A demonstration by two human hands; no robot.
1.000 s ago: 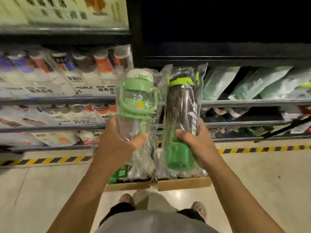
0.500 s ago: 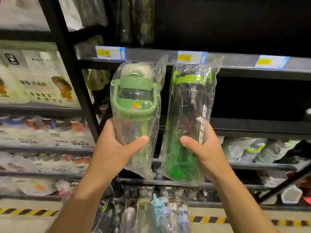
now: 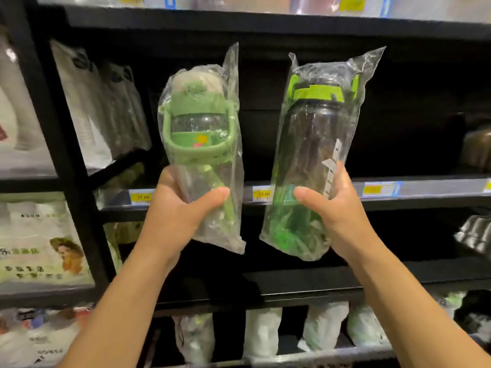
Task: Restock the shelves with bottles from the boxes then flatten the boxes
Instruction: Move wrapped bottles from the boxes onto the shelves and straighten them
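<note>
My left hand (image 3: 175, 211) grips the lower half of a clear bottle with a pale green lid and handle (image 3: 199, 134), wrapped in a plastic bag. My right hand (image 3: 337, 208) grips a dark see-through bottle with a lime green cap (image 3: 316, 144), also bagged. Both bottles stand upright, side by side but apart, raised in front of a dark shelf bay. The shelf edge with yellow price tags (image 3: 425, 189) runs behind them at hand height. No box is in view.
A black upright post (image 3: 61, 144) divides the racks. Bagged goods (image 3: 95, 107) stand on the shelf at the left. More wrapped bottles (image 3: 324, 325) fill the lower shelf. Dark rounded items (image 3: 478, 147) sit at the far right.
The view has tilted up from the floor and low shelves to higher shelves. Both hands lifted the bottles upward and spread them a little further apart.
</note>
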